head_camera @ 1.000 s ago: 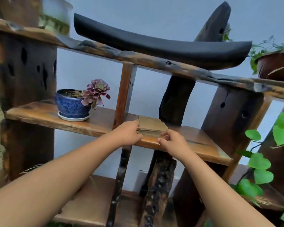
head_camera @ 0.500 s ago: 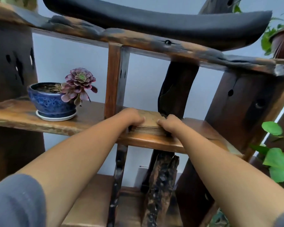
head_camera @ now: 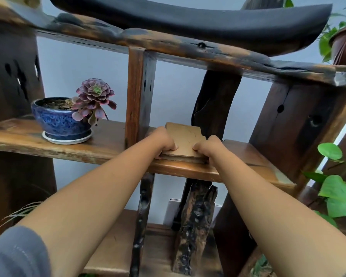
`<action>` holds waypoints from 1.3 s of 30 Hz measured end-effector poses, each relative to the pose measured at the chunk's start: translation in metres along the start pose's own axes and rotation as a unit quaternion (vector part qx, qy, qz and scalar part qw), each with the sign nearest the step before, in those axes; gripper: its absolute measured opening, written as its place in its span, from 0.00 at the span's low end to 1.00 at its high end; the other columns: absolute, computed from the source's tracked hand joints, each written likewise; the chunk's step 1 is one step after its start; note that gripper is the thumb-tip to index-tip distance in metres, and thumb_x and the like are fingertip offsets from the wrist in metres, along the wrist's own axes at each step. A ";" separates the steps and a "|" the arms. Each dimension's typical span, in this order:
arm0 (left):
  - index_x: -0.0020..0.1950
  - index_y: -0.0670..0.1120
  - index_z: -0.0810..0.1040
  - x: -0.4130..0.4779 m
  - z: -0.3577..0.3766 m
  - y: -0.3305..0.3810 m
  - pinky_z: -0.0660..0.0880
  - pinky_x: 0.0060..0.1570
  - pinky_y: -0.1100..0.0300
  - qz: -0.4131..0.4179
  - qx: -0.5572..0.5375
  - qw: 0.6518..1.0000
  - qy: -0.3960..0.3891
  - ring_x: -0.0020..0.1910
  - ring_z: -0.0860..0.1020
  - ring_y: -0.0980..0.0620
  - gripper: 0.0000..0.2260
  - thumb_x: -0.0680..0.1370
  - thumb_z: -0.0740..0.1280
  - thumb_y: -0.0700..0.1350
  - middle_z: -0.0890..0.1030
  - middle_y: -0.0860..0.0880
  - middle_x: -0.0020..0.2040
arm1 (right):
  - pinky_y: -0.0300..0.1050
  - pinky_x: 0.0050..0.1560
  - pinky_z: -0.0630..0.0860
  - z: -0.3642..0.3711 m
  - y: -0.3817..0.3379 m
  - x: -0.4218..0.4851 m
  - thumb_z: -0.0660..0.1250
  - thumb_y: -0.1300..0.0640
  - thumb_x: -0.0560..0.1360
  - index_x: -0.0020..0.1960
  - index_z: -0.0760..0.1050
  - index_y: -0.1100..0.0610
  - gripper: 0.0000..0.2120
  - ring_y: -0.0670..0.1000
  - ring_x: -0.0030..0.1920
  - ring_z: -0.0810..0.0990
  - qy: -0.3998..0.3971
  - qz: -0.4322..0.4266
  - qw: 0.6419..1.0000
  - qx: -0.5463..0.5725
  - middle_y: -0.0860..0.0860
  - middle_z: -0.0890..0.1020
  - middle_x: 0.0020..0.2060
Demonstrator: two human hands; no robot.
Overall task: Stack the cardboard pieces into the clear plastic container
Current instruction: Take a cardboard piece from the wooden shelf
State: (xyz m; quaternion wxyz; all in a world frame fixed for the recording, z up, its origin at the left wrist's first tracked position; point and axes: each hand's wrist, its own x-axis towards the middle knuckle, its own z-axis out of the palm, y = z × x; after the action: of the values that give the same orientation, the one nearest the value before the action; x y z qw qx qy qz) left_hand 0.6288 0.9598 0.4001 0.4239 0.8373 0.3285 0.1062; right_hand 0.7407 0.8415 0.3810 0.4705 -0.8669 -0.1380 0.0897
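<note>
A flat stack of brown cardboard pieces (head_camera: 185,139) lies on the middle wooden shelf (head_camera: 112,145), near its front edge. My left hand (head_camera: 162,141) grips the stack's left side, thumb under the edge and fingers on top. My right hand (head_camera: 207,147) grips the right front corner the same way. The stack seems to rest on the shelf. No clear plastic container is in view.
A blue glazed pot with a purple succulent (head_camera: 68,118) stands on the shelf to the left. A wooden upright post (head_camera: 138,92) rises just left of my left hand. A black curved piece (head_camera: 188,19) lies on the top shelf. Green leaves (head_camera: 334,188) hang at right.
The camera has come closer to the shelf. Both hands have closed tighter on the sides of the cardboard stack, which stays in about the same place.
</note>
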 end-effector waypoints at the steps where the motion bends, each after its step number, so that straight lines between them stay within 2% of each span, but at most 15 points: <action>1: 0.69 0.41 0.68 -0.002 0.001 -0.003 0.79 0.57 0.45 0.010 0.001 1.000 0.013 0.58 0.76 0.40 0.28 0.73 0.75 0.46 0.74 0.39 0.62 | 0.47 0.39 0.70 -0.002 0.002 -0.005 0.73 0.55 0.72 0.57 0.66 0.57 0.20 0.51 0.41 0.72 -0.002 0.003 1.000 0.013 0.54 0.73 0.48; 3: 0.73 0.41 0.64 -0.010 0.002 -0.008 0.74 0.63 0.46 0.030 0.010 0.999 0.039 0.64 0.73 0.40 0.33 0.73 0.75 0.48 0.71 0.39 0.68 | 0.47 0.38 0.72 -0.005 0.007 -0.017 0.74 0.54 0.72 0.55 0.66 0.57 0.20 0.52 0.43 0.74 -0.006 0.003 0.999 0.033 0.54 0.74 0.48; 5: 0.73 0.43 0.64 -0.020 0.002 -0.014 0.72 0.65 0.46 0.046 0.002 0.998 0.052 0.65 0.72 0.40 0.35 0.72 0.75 0.50 0.68 0.40 0.70 | 0.54 0.50 0.78 -0.008 0.013 -0.030 0.74 0.55 0.71 0.58 0.68 0.59 0.22 0.56 0.52 0.77 -0.008 -0.003 0.998 0.060 0.55 0.77 0.54; 7: 0.73 0.44 0.65 -0.035 0.003 -0.024 0.72 0.65 0.45 0.061 -0.013 0.997 0.055 0.65 0.72 0.41 0.34 0.71 0.76 0.50 0.68 0.41 0.70 | 0.59 0.58 0.78 -0.012 0.020 -0.049 0.75 0.56 0.71 0.61 0.71 0.59 0.23 0.57 0.56 0.78 -0.013 -0.015 0.995 0.095 0.55 0.79 0.57; 13: 0.63 0.46 0.72 -0.093 0.015 -0.061 0.74 0.62 0.50 0.125 -0.143 0.982 0.010 0.59 0.77 0.48 0.24 0.70 0.77 0.45 0.77 0.46 0.63 | 0.49 0.56 0.80 -0.040 0.056 -0.122 0.76 0.60 0.70 0.60 0.76 0.60 0.20 0.52 0.53 0.83 -0.035 -0.046 0.990 0.131 0.53 0.84 0.54; 18: 0.67 0.51 0.68 -0.130 0.046 -0.096 0.76 0.60 0.49 0.149 -0.161 0.972 -0.079 0.58 0.78 0.51 0.27 0.72 0.76 0.44 0.79 0.52 0.60 | 0.35 0.41 0.77 -0.042 0.108 -0.189 0.76 0.58 0.70 0.58 0.76 0.54 0.18 0.45 0.49 0.82 0.007 -0.039 0.995 0.096 0.47 0.84 0.50; 20: 0.65 0.55 0.65 -0.143 0.063 -0.113 0.78 0.49 0.59 0.145 -0.167 0.967 -0.126 0.52 0.79 0.57 0.26 0.73 0.75 0.44 0.79 0.56 0.55 | 0.41 0.44 0.80 -0.035 0.136 -0.213 0.76 0.58 0.70 0.57 0.73 0.53 0.18 0.46 0.49 0.82 0.034 -0.022 0.996 0.083 0.47 0.82 0.50; 22: 0.62 0.57 0.63 -0.159 0.080 -0.126 0.73 0.38 0.69 0.139 -0.155 0.964 -0.167 0.48 0.77 0.62 0.24 0.74 0.74 0.45 0.77 0.61 0.52 | 0.51 0.51 0.81 -0.030 0.163 -0.235 0.75 0.59 0.70 0.56 0.71 0.52 0.18 0.50 0.51 0.81 0.041 0.013 0.996 0.084 0.49 0.81 0.51; 23: 0.63 0.58 0.63 -0.169 0.089 -0.132 0.72 0.38 0.70 0.136 -0.145 0.963 -0.183 0.48 0.77 0.61 0.24 0.75 0.73 0.45 0.76 0.61 0.52 | 0.53 0.52 0.81 -0.030 0.176 -0.248 0.75 0.59 0.71 0.56 0.71 0.52 0.18 0.50 0.51 0.81 0.044 0.030 0.995 0.084 0.49 0.81 0.51; 27: 0.64 0.57 0.66 -0.207 0.122 -0.147 0.73 0.51 0.63 0.131 -0.129 0.956 -0.228 0.54 0.77 0.59 0.23 0.75 0.73 0.43 0.77 0.61 0.54 | 0.47 0.50 0.80 -0.038 0.217 -0.299 0.75 0.58 0.70 0.54 0.72 0.47 0.17 0.44 0.49 0.81 0.076 0.049 0.993 0.082 0.45 0.81 0.50; 31: 0.57 0.53 0.77 -0.257 0.156 -0.156 0.77 0.52 0.63 0.131 -0.120 0.942 -0.283 0.52 0.81 0.59 0.17 0.73 0.72 0.36 0.84 0.56 0.52 | 0.45 0.52 0.79 -0.050 0.263 -0.363 0.74 0.59 0.71 0.58 0.74 0.47 0.19 0.44 0.53 0.81 0.093 0.067 0.990 0.082 0.43 0.83 0.52; 33: 0.54 0.52 0.78 -0.290 0.176 -0.154 0.77 0.49 0.66 0.129 -0.109 0.934 -0.315 0.51 0.83 0.59 0.16 0.73 0.71 0.33 0.86 0.56 0.48 | 0.45 0.52 0.79 -0.062 0.288 -0.395 0.74 0.59 0.71 0.57 0.74 0.46 0.18 0.44 0.53 0.81 0.103 0.098 0.987 0.076 0.42 0.83 0.51; 35: 0.53 0.53 0.78 -0.329 0.202 -0.146 0.76 0.50 0.67 0.147 -0.089 0.927 -0.335 0.51 0.81 0.62 0.17 0.73 0.70 0.31 0.85 0.57 0.48 | 0.47 0.54 0.78 -0.080 0.313 -0.429 0.74 0.57 0.71 0.59 0.73 0.47 0.19 0.45 0.53 0.80 0.119 0.143 0.980 0.064 0.44 0.82 0.52; 37: 0.56 0.53 0.76 -0.368 0.227 -0.138 0.75 0.54 0.66 0.170 -0.066 0.915 -0.360 0.54 0.80 0.61 0.19 0.73 0.69 0.32 0.83 0.56 0.53 | 0.49 0.54 0.76 -0.098 0.335 -0.463 0.72 0.54 0.72 0.61 0.71 0.50 0.19 0.49 0.53 0.78 0.147 0.185 0.971 0.040 0.46 0.81 0.52; 39: 0.60 0.52 0.75 -0.411 0.261 -0.123 0.73 0.51 0.70 0.197 -0.034 0.898 -0.392 0.55 0.79 0.60 0.20 0.74 0.70 0.33 0.82 0.55 0.55 | 0.50 0.54 0.74 -0.123 0.361 -0.511 0.71 0.53 0.73 0.61 0.70 0.53 0.19 0.52 0.53 0.77 0.188 0.213 0.958 0.044 0.49 0.79 0.52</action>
State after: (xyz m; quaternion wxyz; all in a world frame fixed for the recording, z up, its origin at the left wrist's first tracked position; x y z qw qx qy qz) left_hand 0.3787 0.5818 0.1846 0.5171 0.8437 -0.0398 -0.1384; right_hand 0.3487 0.3916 0.1567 0.4954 -0.8560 0.1449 0.0297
